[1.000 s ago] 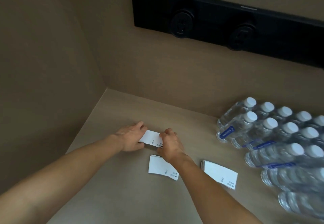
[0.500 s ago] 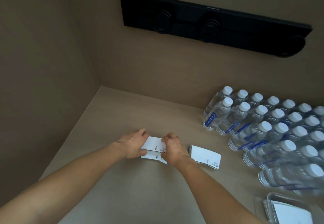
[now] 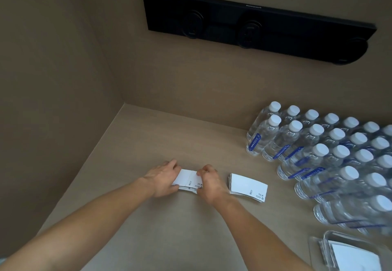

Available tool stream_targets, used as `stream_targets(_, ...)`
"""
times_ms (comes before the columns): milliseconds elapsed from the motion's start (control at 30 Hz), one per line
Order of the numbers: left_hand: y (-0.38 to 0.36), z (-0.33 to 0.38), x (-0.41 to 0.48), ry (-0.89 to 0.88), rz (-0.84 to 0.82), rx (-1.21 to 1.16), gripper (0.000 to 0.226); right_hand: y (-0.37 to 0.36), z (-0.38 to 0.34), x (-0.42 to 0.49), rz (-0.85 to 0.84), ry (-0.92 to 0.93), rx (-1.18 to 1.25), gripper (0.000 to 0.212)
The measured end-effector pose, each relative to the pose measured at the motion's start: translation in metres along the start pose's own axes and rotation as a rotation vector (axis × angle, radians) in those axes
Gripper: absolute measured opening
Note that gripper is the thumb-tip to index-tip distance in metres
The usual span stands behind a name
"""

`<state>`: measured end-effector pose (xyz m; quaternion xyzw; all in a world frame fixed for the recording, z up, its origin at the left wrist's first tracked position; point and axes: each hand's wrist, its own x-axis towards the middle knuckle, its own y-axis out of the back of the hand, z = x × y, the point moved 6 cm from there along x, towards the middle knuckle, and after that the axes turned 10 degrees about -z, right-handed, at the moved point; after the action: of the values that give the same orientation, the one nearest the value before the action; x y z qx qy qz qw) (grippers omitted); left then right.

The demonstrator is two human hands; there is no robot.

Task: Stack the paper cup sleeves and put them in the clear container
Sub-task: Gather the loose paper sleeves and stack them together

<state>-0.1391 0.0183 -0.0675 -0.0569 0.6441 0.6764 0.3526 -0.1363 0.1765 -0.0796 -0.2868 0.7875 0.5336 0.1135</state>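
Both hands, left and right, pinch a small stack of sleeves between them on the table; a second stack lies just right; the container, farther right and nearer, already holds some; both stacks remain.

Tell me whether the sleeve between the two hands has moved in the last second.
Yes. Judged against the resting sleeve stack on its right, the held sleeve has come toward the person, now level with that stack.

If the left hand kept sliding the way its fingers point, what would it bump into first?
The left hand points right, along the sleeves it holds. It would probably meet the right hand gripping their other end first. The other sleeve stack lies beyond.
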Motion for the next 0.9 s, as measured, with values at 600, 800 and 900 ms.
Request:
stream_targets(600,-0.015,-0.005,0.015,0.038,-0.091,-0.163,0.051,-0.014,0.006,0.001,-0.101,-0.077,-0.089,0.066)
stream_targets(800,-0.019,-0.002,0.019,0.082,-0.112,-0.207,0.029,-0.017,0.004,0.002,-0.092,-0.075,-0.112,0.053)
stream_targets(900,-0.021,-0.006,0.02,0.098,-0.102,-0.242,0.031,-0.016,0.004,0.002,-0.098,-0.075,-0.054,0.063)
